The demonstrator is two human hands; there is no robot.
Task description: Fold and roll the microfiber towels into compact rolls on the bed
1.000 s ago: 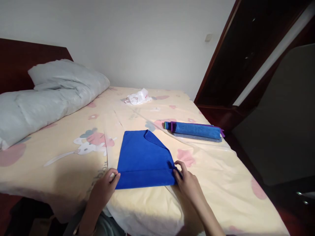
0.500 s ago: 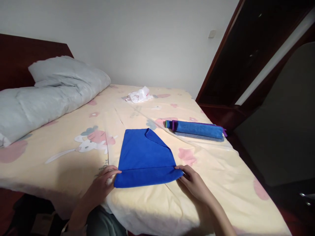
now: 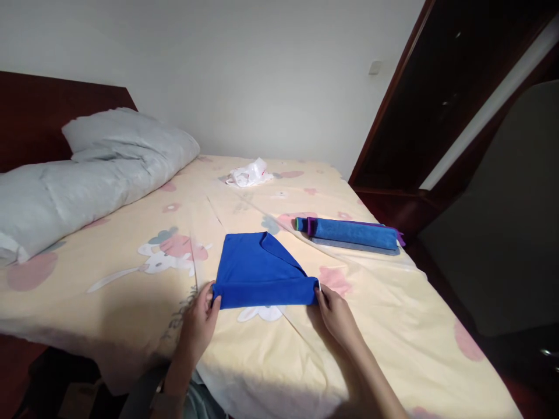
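Note:
A blue cloth lies on the bed in front of me, its near edge turned over into a flat band. My left hand grips the left end of that band, thumb in front and fingers behind. At the band's right end, my right hand pinches the cloth between thumb and fingers. The far right corner of the cloth is folded over diagonally, with a loose flap edge. Some fingertips of both hands are hidden behind the fabric.
Rolled blue and purple cloths lie on the right of the bed. A crumpled white plastic bag sits farther back. A grey quilt is heaped at the left, by the dark headboard. The patterned bedsheet is slightly wrinkled.
The near edge of the blue cloth has been turned over and moved away from me, so the flat part is shorter. Both hands moved forward with it, and the left thumb now wraps over the front.

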